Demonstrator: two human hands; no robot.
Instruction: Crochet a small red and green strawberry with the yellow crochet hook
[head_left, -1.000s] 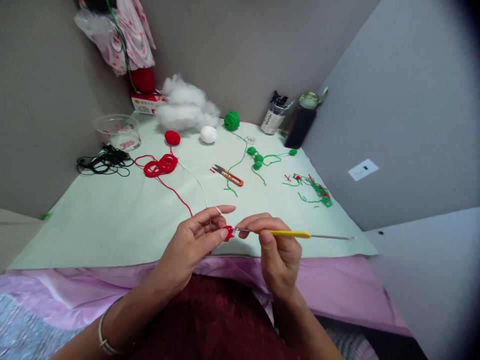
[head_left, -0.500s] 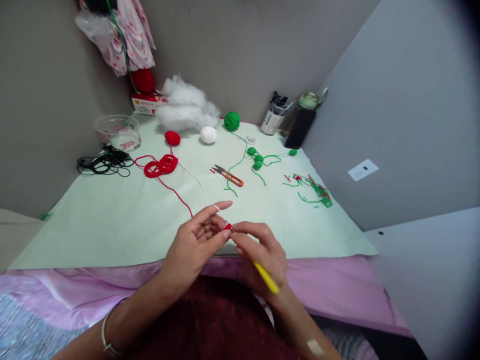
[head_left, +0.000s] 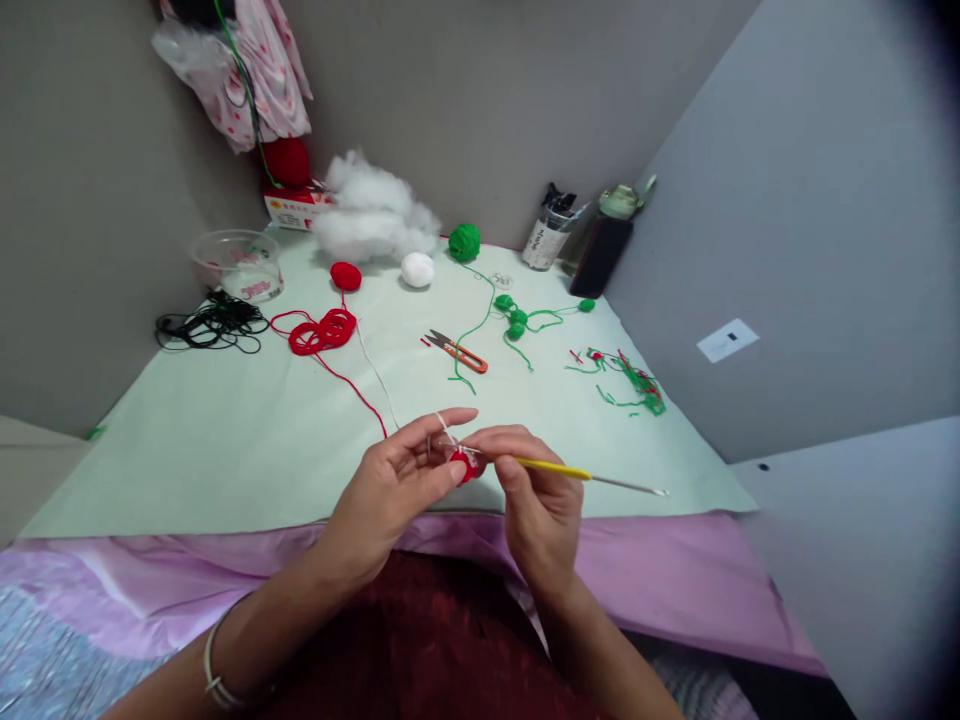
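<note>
Left fingers [head_left: 437, 485] are pinching a red-and-white crochet piece [head_left: 466, 467] over the near tabletop [head_left: 225, 460] as right fingers [head_left: 512, 440] are gripping a yellow-handled hook [head_left: 555, 468], steady white yarn [head_left: 445, 428] tension likely keeping stitches even.

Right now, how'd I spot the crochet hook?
Find the pale green table cover; at its near edge, the right hand holds the crochet hook. Its yellow grip and metal shaft set it apart from the red-and-white crochet piece in the left hand.
</note>
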